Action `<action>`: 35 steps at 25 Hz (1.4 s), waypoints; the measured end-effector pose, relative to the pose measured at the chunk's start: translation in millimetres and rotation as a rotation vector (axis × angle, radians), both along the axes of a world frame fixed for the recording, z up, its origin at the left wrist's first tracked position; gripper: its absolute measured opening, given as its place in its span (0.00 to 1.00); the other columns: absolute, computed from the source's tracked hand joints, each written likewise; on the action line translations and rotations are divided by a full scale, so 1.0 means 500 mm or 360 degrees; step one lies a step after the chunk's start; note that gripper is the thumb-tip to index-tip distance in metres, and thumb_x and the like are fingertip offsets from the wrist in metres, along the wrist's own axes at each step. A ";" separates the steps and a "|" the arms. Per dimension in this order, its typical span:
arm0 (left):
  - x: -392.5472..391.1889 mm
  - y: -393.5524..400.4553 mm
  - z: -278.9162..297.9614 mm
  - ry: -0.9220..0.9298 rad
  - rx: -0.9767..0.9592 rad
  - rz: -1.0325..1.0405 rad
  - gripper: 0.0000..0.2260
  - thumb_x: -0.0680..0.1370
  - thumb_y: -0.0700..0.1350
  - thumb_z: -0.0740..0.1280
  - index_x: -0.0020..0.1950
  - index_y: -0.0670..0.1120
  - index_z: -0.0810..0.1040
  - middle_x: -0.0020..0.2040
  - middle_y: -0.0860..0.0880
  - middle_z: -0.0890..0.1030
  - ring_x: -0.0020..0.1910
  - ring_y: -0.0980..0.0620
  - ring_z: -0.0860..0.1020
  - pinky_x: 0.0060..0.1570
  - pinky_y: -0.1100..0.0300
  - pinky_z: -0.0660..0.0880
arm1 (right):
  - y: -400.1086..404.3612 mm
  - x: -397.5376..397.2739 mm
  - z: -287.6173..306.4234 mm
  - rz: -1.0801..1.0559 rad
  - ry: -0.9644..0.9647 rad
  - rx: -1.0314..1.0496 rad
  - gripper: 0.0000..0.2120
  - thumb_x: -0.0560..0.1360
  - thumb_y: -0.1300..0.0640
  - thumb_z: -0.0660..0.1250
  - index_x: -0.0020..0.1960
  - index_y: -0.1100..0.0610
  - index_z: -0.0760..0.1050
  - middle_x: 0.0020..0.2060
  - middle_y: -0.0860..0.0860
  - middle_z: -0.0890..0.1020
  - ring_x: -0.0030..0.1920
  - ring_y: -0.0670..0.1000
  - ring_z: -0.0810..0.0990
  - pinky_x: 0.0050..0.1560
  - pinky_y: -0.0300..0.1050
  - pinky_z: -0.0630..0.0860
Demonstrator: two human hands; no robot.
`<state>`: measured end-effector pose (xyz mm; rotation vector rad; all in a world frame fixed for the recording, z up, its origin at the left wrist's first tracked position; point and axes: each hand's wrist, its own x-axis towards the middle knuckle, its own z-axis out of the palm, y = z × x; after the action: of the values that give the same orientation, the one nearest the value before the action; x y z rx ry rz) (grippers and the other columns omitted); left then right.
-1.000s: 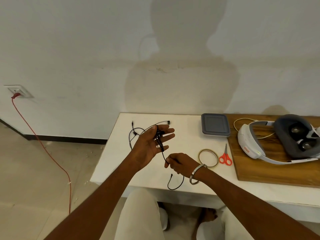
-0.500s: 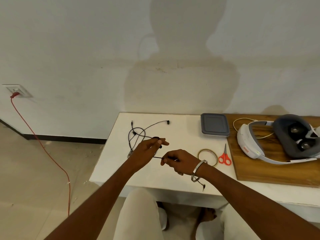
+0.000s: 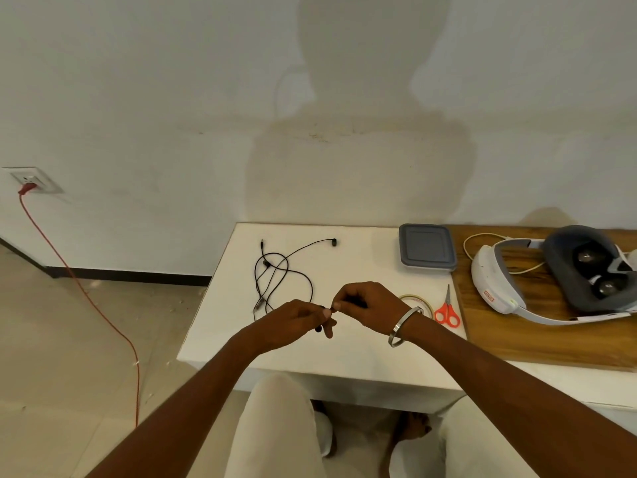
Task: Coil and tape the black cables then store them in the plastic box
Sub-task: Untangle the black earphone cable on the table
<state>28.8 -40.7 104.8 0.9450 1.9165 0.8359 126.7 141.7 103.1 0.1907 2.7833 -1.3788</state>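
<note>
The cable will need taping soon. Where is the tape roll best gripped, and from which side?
Probably the tape roll's right rim, coming from above: it lies flat on the white table, its left part is hidden behind the right hand, and the open centre lets a finger hook inside. The red scissors lie close on that side.

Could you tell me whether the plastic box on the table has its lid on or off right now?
Lid on. The plastic box sits at the back of the white table with its grey lid flat across the top, and no opening shows.

White plastered wall, stained at 12 o'clock. Wall socket at 9 o'clock. Beige tiled floor. White table centre.
</note>
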 end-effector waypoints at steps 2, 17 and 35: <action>0.007 0.001 0.011 -0.0177 -0.0006 -0.0047 0.19 0.82 0.54 0.57 0.43 0.44 0.80 0.57 0.51 0.83 0.49 0.60 0.78 0.53 0.62 0.71 | 0.005 -0.001 -0.003 -0.0005 0.0015 -0.0070 0.06 0.76 0.55 0.66 0.49 0.56 0.79 0.39 0.46 0.81 0.39 0.45 0.79 0.44 0.37 0.75; 0.016 0.028 0.073 -0.1721 0.0909 0.0358 0.18 0.81 0.52 0.55 0.36 0.43 0.70 0.55 0.35 0.80 0.65 0.31 0.72 0.64 0.28 0.63 | -0.017 0.008 -0.044 -0.0070 -0.0132 -0.0328 0.11 0.80 0.60 0.56 0.53 0.60 0.76 0.33 0.47 0.78 0.34 0.47 0.77 0.41 0.40 0.76; 0.009 0.047 0.028 -0.0285 0.0656 0.0907 0.17 0.82 0.52 0.57 0.51 0.44 0.81 0.55 0.51 0.84 0.58 0.55 0.80 0.61 0.49 0.76 | -0.067 0.001 -0.034 0.0029 0.0052 0.0086 0.12 0.79 0.57 0.60 0.58 0.56 0.78 0.45 0.52 0.81 0.43 0.50 0.80 0.46 0.36 0.75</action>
<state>33.2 -17.1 118.6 0.5154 1.9111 1.6370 127.2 108.4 86.2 0.1448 2.8434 -1.3152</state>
